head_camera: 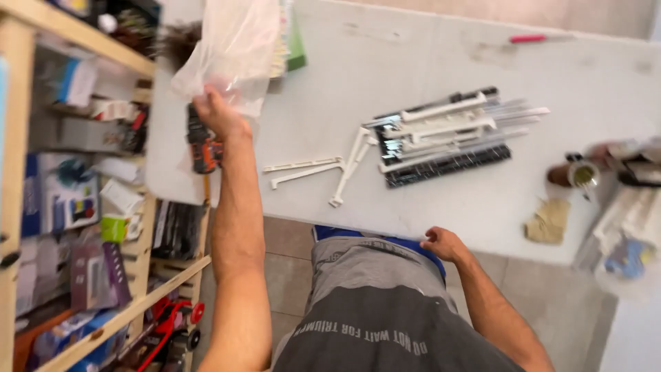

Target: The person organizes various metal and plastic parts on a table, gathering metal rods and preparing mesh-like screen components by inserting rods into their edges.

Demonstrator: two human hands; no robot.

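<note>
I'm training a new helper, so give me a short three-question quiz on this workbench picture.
1. True or false: the left hand grips a clear plastic bag.
2. Where does the right hand rest? A) on the white table's near edge B) on the wooden shelf
3. What lies mid-table, right of the loose white plastic brackets?

Key: 1 true. 2 A. 3 A bundle of white and metal rails.

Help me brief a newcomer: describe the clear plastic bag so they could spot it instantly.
Start at the white table and go to its far left corner, beside the wooden shelving. There the left hand holds up a crumpled clear plastic bag. Unlike the stiff white plastic rails lying flat nearby, it is soft, see-through and raised off the surface.
</note>
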